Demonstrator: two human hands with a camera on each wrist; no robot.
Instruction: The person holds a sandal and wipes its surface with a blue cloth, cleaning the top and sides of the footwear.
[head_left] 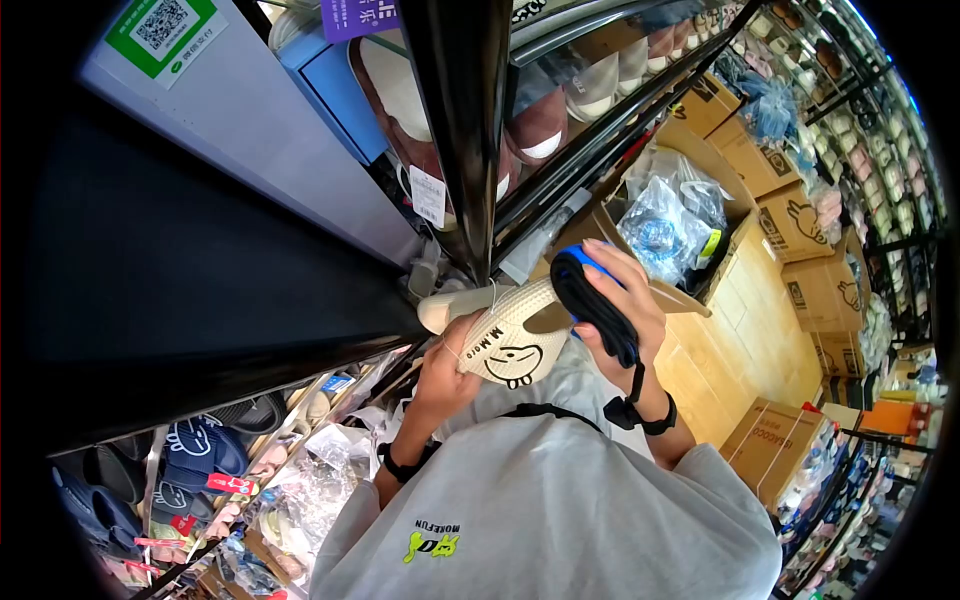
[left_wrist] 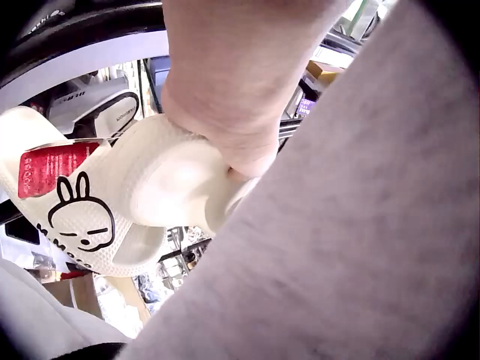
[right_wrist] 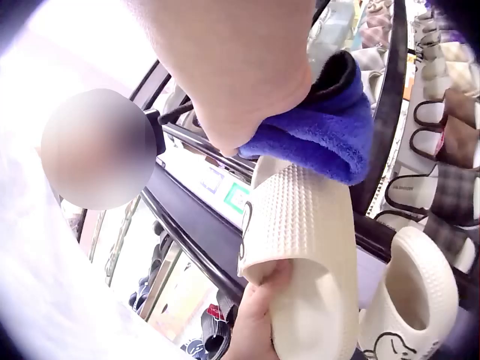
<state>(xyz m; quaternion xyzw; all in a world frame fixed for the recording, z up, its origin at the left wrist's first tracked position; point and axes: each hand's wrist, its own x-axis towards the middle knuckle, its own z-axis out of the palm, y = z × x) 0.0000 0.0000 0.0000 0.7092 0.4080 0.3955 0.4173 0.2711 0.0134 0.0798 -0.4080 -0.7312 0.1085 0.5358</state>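
At two o'clock on the floor, a carton holds what look like plastic bags. Left fingers clamp a cream slipper; right fingers, a blue-black cloth.

Folded black-and-blue plush cloth: two o'clock of cream rubber slipper
Open brown cardboard box: same bearing, farther; clear plastic bags inside

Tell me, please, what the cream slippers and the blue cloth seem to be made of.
The cream slippers look like matte moulded foam or soft rubber: the strap shows fine bumps. The blue cloth seems plush fabric, with fuzzy pile; fibre unclear.
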